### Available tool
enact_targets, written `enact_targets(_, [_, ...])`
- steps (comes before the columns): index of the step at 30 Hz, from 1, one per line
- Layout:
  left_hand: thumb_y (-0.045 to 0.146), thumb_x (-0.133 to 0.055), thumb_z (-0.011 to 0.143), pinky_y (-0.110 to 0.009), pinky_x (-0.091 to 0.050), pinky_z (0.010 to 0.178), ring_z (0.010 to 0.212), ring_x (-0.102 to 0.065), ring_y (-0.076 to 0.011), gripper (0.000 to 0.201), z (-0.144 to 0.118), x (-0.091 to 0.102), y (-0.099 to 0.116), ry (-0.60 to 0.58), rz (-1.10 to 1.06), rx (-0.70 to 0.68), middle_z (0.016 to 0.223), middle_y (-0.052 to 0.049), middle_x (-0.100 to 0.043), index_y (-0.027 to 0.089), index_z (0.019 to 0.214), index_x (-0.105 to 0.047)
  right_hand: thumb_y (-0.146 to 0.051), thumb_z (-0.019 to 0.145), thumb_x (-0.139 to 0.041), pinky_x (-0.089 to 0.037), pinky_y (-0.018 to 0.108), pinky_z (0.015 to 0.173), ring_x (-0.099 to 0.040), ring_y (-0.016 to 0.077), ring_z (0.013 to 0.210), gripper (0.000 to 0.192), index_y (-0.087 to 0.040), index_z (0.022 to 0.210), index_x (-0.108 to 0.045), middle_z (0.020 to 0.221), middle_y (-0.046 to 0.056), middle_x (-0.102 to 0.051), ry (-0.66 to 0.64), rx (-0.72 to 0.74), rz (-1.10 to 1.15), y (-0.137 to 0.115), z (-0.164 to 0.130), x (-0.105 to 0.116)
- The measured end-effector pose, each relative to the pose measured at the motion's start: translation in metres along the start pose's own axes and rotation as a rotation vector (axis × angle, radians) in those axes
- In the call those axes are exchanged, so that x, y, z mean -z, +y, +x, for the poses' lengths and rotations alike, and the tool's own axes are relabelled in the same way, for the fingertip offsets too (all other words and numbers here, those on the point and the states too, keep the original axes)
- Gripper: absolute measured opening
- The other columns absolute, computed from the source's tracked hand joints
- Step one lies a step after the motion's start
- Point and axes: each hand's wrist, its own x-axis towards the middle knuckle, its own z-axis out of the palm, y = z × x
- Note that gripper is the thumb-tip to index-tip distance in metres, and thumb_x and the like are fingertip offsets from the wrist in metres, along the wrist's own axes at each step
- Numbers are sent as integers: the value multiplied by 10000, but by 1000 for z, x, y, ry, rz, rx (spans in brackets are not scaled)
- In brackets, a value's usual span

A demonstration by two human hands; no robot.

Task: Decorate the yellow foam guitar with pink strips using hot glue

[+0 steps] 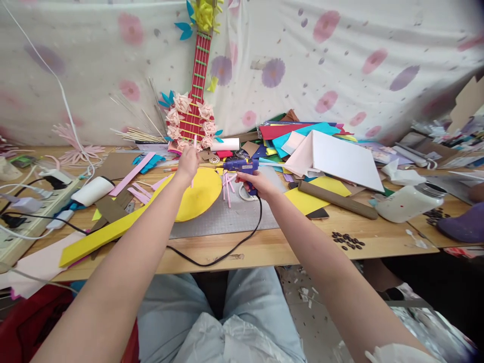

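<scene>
Right hand grips glue gun; left hand pinches pink strip

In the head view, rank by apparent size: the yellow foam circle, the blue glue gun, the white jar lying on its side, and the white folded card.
Largest to smallest:
1. white folded card
2. yellow foam circle, partly hidden by the left hand
3. white jar
4. blue glue gun, gripped by the right hand

Card and circle lie at similar depth, so the ranking holds.
</scene>
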Motion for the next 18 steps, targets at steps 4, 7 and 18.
enact_targets(4, [133, -449, 767, -152, -234, 321, 353, -355, -38, 138, -8, 33, -22, -76, -63, 289, 476, 40, -413, 133, 632, -478, -454, 615, -698, -277, 190, 382, -401, 27, 437, 352, -134, 725, -603, 710, 15, -603, -112, 24, -16, -2, -8, 5])
enact_targets(7, [130, -479, 781, -145, -375, 382, 413, -458, -40, 107, -16, 41, -39, -99, -110, 323, 554, 18, -504, 113, 688, -530, -459, 620, -697, -266, 191, 381, -401, 30, 435, 360, -132, 740, -604, 689, 10, -593, -226, -4, -66, -4, -13, 7])
enact_targets(18, [168, -500, 816, -144, -378, 387, 423, -469, -47, 163, -22, 37, -62, -103, 48, 135, 536, 16, -511, 117, 669, -549, -495, 675, -648, -283, 189, 381, -377, 35, 411, 368, -137, 697, -568, 538, -28, -518, -384, -34, -327, -4, -24, 2])
